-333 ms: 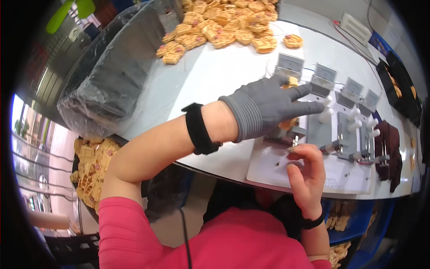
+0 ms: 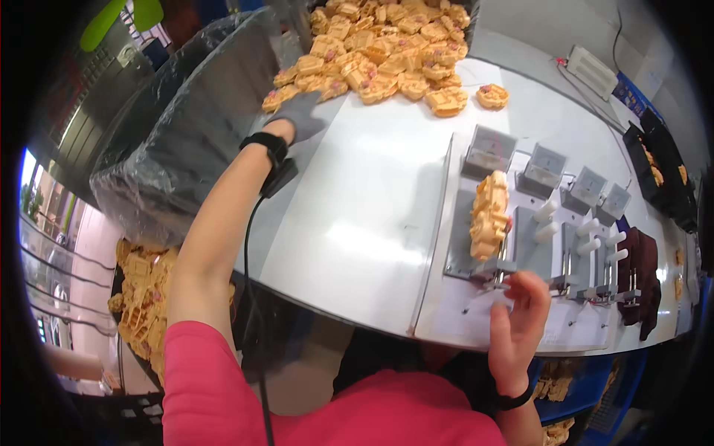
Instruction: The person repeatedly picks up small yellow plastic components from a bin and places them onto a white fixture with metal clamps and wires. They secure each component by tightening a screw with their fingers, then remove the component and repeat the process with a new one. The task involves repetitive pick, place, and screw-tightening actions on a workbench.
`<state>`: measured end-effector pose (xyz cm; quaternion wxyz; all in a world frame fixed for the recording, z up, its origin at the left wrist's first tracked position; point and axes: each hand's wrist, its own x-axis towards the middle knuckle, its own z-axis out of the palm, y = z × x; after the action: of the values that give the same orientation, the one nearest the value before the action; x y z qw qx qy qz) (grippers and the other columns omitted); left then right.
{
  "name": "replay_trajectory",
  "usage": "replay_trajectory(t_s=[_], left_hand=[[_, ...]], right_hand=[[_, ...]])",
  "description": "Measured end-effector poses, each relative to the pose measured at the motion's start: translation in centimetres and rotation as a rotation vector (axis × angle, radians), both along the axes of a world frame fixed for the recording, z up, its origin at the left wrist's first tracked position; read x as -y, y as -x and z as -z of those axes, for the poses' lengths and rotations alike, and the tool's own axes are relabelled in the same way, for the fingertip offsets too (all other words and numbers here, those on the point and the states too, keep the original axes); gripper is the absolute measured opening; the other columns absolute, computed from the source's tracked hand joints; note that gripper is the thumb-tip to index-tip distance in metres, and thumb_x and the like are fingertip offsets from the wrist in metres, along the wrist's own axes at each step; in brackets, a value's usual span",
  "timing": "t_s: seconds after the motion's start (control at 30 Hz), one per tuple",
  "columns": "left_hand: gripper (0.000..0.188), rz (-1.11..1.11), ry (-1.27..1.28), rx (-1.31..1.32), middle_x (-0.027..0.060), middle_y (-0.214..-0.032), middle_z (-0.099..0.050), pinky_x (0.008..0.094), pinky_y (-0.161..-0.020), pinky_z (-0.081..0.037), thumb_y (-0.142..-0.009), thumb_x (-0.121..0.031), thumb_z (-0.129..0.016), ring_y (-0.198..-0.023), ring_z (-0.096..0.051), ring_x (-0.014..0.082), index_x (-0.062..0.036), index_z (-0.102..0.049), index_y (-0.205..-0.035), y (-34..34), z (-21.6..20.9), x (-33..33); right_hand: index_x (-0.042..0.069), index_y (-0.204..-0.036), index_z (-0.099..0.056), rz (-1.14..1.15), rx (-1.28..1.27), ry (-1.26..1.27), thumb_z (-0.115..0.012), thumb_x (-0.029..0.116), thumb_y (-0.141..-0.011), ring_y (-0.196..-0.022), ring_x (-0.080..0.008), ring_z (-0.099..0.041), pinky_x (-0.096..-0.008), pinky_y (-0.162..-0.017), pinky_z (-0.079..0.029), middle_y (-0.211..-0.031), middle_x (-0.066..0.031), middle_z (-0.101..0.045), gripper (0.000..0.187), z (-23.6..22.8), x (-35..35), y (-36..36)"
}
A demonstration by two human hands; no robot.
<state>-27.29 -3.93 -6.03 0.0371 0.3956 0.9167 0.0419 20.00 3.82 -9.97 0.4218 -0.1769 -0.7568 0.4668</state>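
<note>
Tabletop [image 2: 357, 189]: white, with a grey strip along its left end; it carries most of the things here
Lined bin [image 2: 182, 141]: big and grey, under clear plastic film, up against the left end of the tabletop
Pile [image 2: 379, 56]: many tan moulded pieces heaped at the far edge of the tabletop, its left tail reaching toward the bin
White board [image 2: 444, 306]: near the right part of the tabletop's near edge, bearing a row of grey stations with white knobs [image 2: 547, 223]
Black trays [image 2: 678, 204]: toward the far right corner of the tabletop, tan pieces inside
Maroon cloth [image 2: 641, 271]: bunched against the right edge of the white board
Left hand [image 2: 301, 119]: in a grey glove, at the left tail of the pile beside the bin; blurred, so its opening and any hold cannot be told
Right hand [image 2: 518, 327]: bare, half open, fingers curled, a gap between thumb and forefinger and nothing seen in it; just beside the metal clamp [image 2: 497, 271], contact unclear
Tan piece [image 2: 489, 215]: set on the leftmost station, between its gauge [image 2: 491, 150] and the metal clamp
Lone piece [image 2: 492, 97]: flat on the tabletop, just right of the pile
</note>
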Motion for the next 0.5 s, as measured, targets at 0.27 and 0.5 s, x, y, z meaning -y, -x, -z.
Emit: replay_trajectory(t_s=[0.27,0.5], left_hand=[[0.080,-0.363,0.095,-0.103,0.0195,-0.153,-0.037,0.0418,-0.115,-0.034,-0.082,-0.052,-0.064,-0.140,-0.039,0.0364,-0.0162,-0.039,-0.149,5.2,5.1,1.1],[0.080,-0.352,0.121,-0.048,0.0228,-0.146,-0.039,0.0437,-0.105,-0.045,-0.078,-0.033,-0.074,-0.130,-0.051,0.0385,-0.0143,-0.035,-0.145,-1.1,3.2,1.3]], right_hand=[[0.001,-0.125,-0.052,-0.014,-0.015,0.006,-0.065,-0.006,-0.081,-0.106,-0.0228,-0.053,-0.0330,-0.091,-0.045,-0.120,-0.0143,-0.052,0.046,-0.2,-0.5,0.1],[0.002,-0.124,-0.054,-0.031,-0.026,-0.070,-0.068,-0.003,-0.082,-0.105,-0.0248,-0.054,-0.0337,-0.088,-0.046,-0.122,-0.0143,-0.055,0.045,-0.6,-0.4,0.1]])
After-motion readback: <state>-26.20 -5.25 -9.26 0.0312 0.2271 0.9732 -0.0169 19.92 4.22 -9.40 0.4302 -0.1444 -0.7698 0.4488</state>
